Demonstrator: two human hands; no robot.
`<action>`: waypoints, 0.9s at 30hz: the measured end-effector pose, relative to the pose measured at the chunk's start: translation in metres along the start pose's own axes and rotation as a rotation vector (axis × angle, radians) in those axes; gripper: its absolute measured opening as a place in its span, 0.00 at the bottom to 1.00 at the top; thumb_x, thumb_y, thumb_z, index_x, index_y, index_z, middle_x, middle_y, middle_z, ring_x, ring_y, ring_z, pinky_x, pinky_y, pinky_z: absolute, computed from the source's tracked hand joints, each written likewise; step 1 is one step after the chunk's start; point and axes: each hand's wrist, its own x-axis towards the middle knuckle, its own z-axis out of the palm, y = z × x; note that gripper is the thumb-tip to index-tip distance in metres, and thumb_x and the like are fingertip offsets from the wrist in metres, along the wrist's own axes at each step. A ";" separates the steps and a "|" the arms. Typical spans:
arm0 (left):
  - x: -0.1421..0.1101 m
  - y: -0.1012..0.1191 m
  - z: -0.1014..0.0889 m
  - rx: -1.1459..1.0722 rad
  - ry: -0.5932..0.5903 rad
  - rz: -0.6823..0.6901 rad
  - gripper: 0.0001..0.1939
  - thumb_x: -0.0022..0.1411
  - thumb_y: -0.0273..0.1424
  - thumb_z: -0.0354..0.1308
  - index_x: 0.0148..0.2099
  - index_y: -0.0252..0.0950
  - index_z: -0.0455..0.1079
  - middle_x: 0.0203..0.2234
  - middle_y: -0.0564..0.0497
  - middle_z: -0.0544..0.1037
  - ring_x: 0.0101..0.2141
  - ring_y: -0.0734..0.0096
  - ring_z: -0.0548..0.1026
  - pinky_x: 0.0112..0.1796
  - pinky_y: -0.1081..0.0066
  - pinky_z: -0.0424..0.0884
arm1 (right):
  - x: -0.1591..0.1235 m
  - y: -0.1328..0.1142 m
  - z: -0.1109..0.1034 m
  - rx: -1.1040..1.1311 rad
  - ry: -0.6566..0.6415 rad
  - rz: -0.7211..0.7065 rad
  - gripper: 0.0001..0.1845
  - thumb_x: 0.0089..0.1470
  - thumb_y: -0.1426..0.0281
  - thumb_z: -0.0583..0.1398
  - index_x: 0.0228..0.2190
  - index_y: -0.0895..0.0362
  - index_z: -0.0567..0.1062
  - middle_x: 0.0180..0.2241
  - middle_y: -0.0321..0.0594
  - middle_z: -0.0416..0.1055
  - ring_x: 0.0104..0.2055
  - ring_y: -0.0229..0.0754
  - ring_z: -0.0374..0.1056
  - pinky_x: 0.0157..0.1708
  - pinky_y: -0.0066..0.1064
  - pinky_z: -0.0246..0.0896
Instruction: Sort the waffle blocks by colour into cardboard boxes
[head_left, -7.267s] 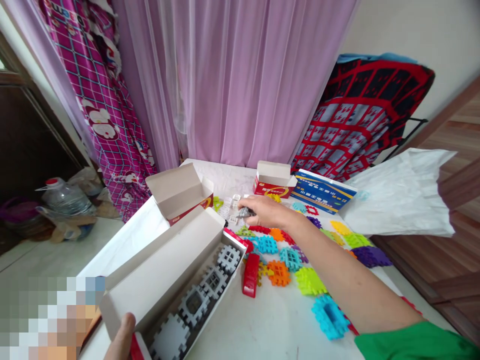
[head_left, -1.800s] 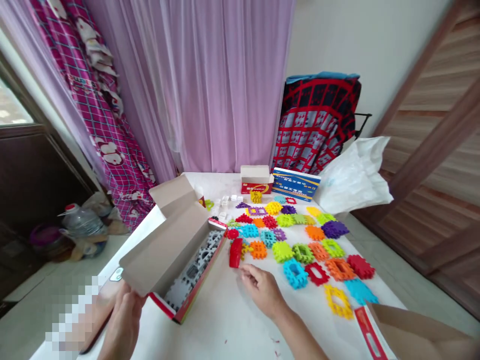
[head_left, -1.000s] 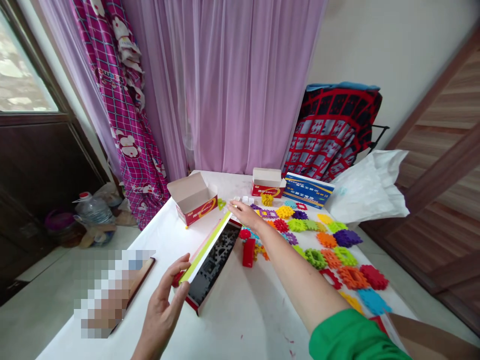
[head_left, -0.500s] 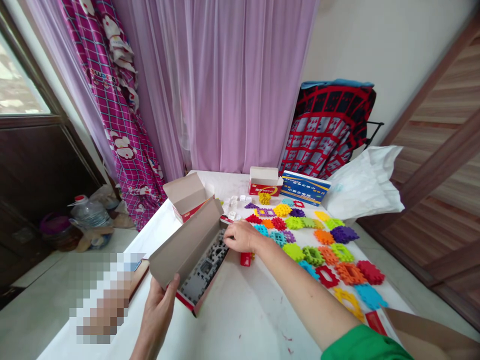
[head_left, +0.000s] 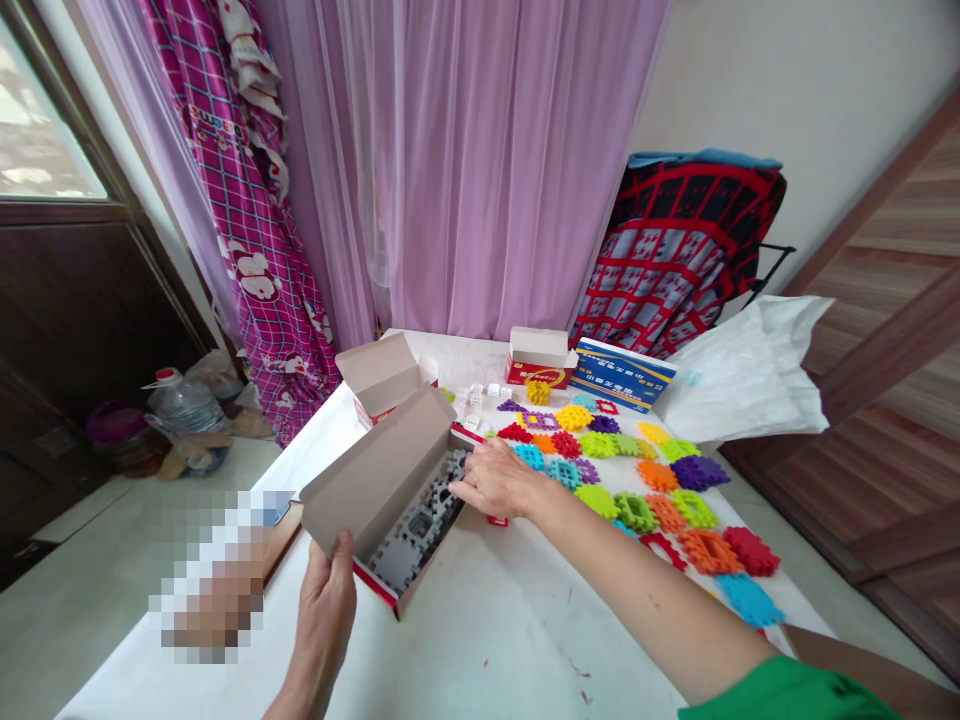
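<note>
A long cardboard box [head_left: 379, 470] lies slantwise on the white table [head_left: 480, 620], lid raised. Inside is a row of grey toothed building blocks [head_left: 420, 523]. My left hand [head_left: 326, 600] grips the box's near left corner at the lid, thumb on the inside of the flap. My right hand [head_left: 499, 480] is at the far right rim, over the far end of the row. Its fingers are bent down and its thumb points left into the box. Partly hidden below the wrist is a red piece [head_left: 497, 520]. What the right fingertips touch is hidden.
Several coloured blocks [head_left: 637, 510] cover the table's right side. White pieces [head_left: 472, 397] lie beyond the box. Behind stand an open red box [head_left: 540, 372], another open box [head_left: 382, 375] and a blue box [head_left: 622, 376]. A white bag [head_left: 750, 370] is at right, a pixelated item at left.
The right hand was among white pieces, holding something grey, then came back to the box. The lid was swung nearly shut, then raised again. Lately the right hand stays at the far rim.
</note>
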 end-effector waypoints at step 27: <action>-0.002 0.004 0.011 -0.177 0.070 -0.154 0.27 0.66 0.42 0.48 0.65 0.43 0.56 0.58 0.49 0.68 0.59 0.61 0.64 0.62 0.61 0.52 | 0.020 -0.040 -0.020 -0.114 -0.449 0.151 0.30 0.63 0.57 0.43 0.44 0.59 0.80 0.49 0.56 0.71 0.54 0.57 0.62 0.54 0.51 0.49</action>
